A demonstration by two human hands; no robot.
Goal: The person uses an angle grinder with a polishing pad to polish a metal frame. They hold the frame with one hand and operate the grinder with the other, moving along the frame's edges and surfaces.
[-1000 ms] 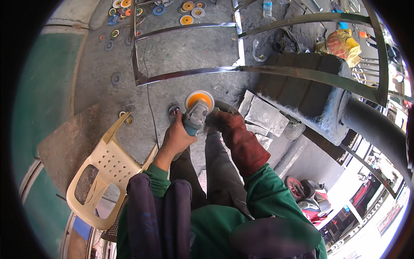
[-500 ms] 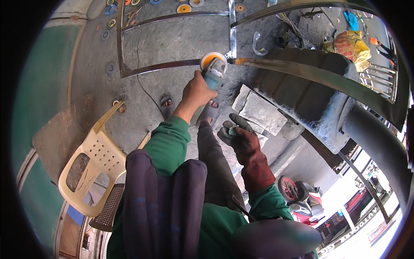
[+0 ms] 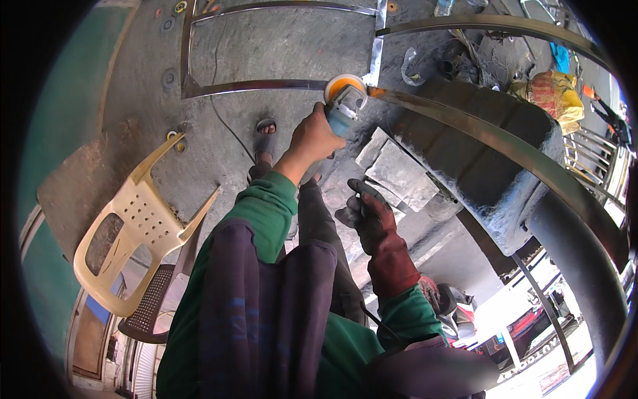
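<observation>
The left hand [image 3: 312,136] grips the grinder [image 3: 344,106] alone, the gloved right hand [image 3: 369,213] hangs free below, so it could kick.

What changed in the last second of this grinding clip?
The gloved right hand let go of the grinder and dropped back toward the body. The bare left hand alone carried it forward to the metal frame. The plastic chair stayed put.

The angle grinder [image 3: 344,103] sits at the metal frame [image 3: 266,86] joint on the floor [image 3: 133,100]. The plastic chair [image 3: 133,233] lies left; the stone slabs [image 3: 399,173] lie right, before the frame.
</observation>
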